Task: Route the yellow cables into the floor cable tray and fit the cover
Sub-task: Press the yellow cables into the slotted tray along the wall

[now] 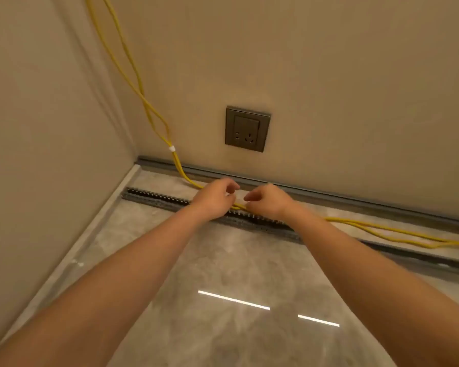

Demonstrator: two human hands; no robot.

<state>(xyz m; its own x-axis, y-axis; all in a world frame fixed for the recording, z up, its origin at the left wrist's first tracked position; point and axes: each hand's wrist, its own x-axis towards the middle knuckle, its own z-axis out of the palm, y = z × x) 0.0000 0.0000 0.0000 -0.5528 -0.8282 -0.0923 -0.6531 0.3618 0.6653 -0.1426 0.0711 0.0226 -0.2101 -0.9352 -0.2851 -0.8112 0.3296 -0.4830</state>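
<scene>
Both grips on cables over tray.
Left hand (pixel 214 200) and right hand (pixel 268 201) pinch yellow cables (pixel 382 230), light and limp; hold close beside cable tray (pixel 157 200).

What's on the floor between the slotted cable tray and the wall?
In the head view, yellow cables lie on bare tile between the tray and the grey skirting strip.
</scene>
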